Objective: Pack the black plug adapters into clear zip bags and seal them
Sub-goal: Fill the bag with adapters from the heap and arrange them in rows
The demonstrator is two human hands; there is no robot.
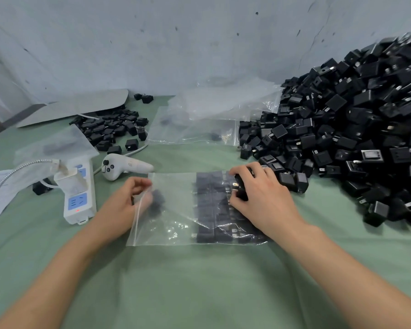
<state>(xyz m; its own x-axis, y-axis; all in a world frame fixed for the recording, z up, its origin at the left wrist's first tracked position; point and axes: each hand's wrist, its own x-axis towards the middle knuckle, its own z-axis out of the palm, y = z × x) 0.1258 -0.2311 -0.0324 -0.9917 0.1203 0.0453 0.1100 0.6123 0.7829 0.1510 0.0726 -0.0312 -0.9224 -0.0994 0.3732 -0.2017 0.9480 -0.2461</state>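
Filling stage, seemingly: left hand (126,205) is pinching the mouth of the clear zip bag (176,217) lying part-filled on the near counter (199,281), while right hand (263,198) is grasping a black plug adapter (241,186) over its right end, next needing carrying to that mouth.

Adapter pile (356,129) runs off the right edge, right hand (263,198) hides most of the adapter (242,189) it grips and part of the rows (209,205) in the zip bag (176,224), dark lump (157,198) by left hand (126,205) blurred behind plastic, contents of far bags (195,129) unreadable, forearms (57,269) cut at bottom.
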